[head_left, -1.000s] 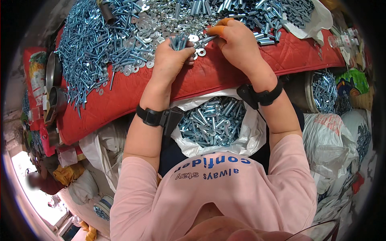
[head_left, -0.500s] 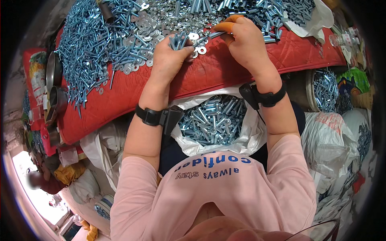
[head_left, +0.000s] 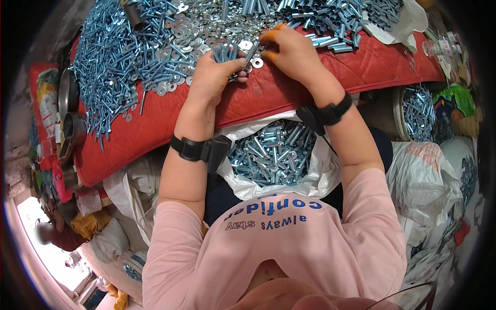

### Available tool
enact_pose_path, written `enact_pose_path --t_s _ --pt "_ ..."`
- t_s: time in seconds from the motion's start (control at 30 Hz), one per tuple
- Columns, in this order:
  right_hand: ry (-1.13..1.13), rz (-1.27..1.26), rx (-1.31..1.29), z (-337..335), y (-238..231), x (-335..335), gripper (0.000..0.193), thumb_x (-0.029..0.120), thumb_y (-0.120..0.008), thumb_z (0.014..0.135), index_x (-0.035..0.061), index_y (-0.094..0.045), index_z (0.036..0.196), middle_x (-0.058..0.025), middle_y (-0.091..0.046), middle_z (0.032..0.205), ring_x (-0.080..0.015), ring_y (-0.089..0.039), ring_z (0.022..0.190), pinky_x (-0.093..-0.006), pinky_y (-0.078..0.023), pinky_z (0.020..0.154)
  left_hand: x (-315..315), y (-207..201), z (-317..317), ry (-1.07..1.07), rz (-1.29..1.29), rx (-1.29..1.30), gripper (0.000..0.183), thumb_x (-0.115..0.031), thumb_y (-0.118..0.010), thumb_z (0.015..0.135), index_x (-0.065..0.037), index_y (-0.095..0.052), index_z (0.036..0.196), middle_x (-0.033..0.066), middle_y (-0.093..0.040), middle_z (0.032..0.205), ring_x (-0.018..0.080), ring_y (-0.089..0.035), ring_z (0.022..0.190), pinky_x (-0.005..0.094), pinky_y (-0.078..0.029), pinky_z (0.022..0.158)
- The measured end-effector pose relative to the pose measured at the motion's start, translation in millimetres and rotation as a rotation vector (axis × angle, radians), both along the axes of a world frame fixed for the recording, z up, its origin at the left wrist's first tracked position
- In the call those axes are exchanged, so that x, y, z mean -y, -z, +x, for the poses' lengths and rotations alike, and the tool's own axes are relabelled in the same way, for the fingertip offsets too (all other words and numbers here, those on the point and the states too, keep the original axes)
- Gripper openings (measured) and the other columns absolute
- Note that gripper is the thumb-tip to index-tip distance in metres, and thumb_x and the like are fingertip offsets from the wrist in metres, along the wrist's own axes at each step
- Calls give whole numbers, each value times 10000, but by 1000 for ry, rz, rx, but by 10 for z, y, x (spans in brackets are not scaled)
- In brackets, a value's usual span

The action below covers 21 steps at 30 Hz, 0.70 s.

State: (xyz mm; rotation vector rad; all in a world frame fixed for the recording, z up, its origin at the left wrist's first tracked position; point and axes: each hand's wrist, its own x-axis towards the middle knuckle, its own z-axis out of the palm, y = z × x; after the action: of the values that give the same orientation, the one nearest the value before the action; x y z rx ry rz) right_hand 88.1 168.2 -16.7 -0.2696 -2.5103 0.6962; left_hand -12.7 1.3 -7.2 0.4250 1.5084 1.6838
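Note:
A bunch of thin zinc-coloured bolts [head_left: 225,52] sticks up out of my left hand [head_left: 209,77], which is closed around them. Just right of the bunch, a short metal sleeve [head_left: 251,52] stands tilted between my two hands. My right hand [head_left: 295,56], with orange coverings on its fingers, is curled at the sleeve's upper end and seems to pinch it; the exact contact is too small to make out. Loose flat washers [head_left: 257,63] lie on the red quilted cloth [head_left: 289,89] behind and beneath the fingers.
A big heap of bolts [head_left: 106,67] covers the left of the cloth, with washers [head_left: 186,33] at the middle and metal sleeves [head_left: 330,44] at the right. An open white sack [head_left: 326,178] of assembled fasteners sits against my lap. A bucket [head_left: 398,116] of similar parts stands at right.
My right hand has moved left toward my left hand. The sleeve has swung from nearly flat to steeply tilted beside the bolt bunch.

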Motion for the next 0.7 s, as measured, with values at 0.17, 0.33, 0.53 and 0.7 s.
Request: enact_pose_path --t_s 0.17,0.33,0.53,0.7 --pt "72 -48 77 -8 63 -35 205 189 -692 743 103 -688 928 -111 -642 916 -275 -633 826 -374 -504 734 -10 9 17 -9 -1 -11 150 16 -622 777 34 -573 917 103 -617 745 154 -592 585 287 -517 533" --pt "-139 -649 -28 87 -68 18 183 37 -628 786 52 -671 963 -68 -680 887 -154 -643 792 -261 -500 735 28 -45 12 32 -23 -5 177 8 -639 760 34 -578 924 94 -623 748 159 -602 589 288 -526 547" --pt "-205 -555 -90 207 -130 2 202 -8 -646 762 37 -668 957 -49 -678 884 -120 -634 815 -247 -498 748 47 -44 4 117 -60 19 208 15 -658 734 30 -598 932 89 -631 759 158 -608 586 286 -541 560" --pt "-236 -517 -50 227 -178 -5 211 -13 -654 753 34 -667 958 -47 -677 873 -117 -631 815 -246 -500 742 64 -30 -51 180 -49 74 221 -9 -654 728 30 -602 938 102 -643 781 158 -615 605 279 -537 578"
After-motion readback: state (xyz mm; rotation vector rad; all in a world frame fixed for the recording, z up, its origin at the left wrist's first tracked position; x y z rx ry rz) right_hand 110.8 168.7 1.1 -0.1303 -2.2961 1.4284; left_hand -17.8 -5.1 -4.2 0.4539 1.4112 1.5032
